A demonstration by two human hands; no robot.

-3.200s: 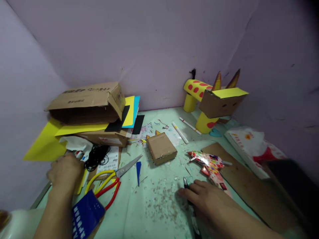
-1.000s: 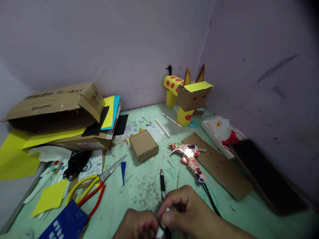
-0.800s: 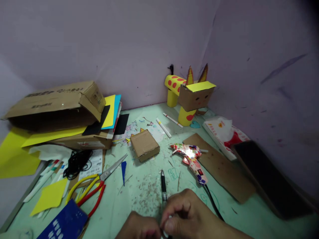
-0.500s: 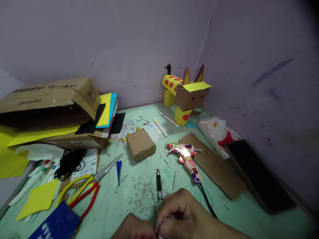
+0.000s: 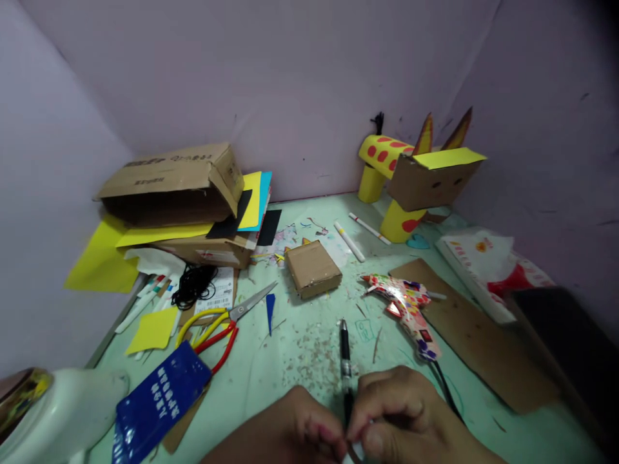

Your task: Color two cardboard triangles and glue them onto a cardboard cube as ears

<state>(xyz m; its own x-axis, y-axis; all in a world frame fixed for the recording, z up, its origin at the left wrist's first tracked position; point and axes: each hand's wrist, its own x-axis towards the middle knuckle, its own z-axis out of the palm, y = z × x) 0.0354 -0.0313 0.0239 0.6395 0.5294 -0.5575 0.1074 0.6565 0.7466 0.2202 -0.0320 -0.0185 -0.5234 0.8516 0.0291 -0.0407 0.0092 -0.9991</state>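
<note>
At the bottom edge, my left hand point(image 5: 302, 425) and my right hand point(image 5: 409, 412) meet with fingertips pinched together. Between them shows a bit of a small whitish piece point(image 5: 356, 451), mostly hidden by the fingers; its kind I cannot make out. A black pen point(image 5: 345, 351) lies on the table just beyond my fingers, its near end covered by them. Farther out sits a small flat cardboard box point(image 5: 313, 267). To the right of it lies a glue gun point(image 5: 403, 306) with a flowery pattern, its black cord running toward my right hand.
Scissors point(image 5: 232, 319), a blue packet point(image 5: 162, 403) and black cord point(image 5: 194, 287) lie left. Behind them stands an open cardboard box point(image 5: 169, 174) on coloured paper. A yellow spotted cardboard animal point(image 5: 430, 177) stands at the back right. A cardboard strip point(image 5: 476, 341) and a dark phone-like slab point(image 5: 565, 361) lie right.
The view has swung left, so everything sits farther right in it and a white bottle-like object appears at lower left. Both hands stay pinched together over the small piece.
</note>
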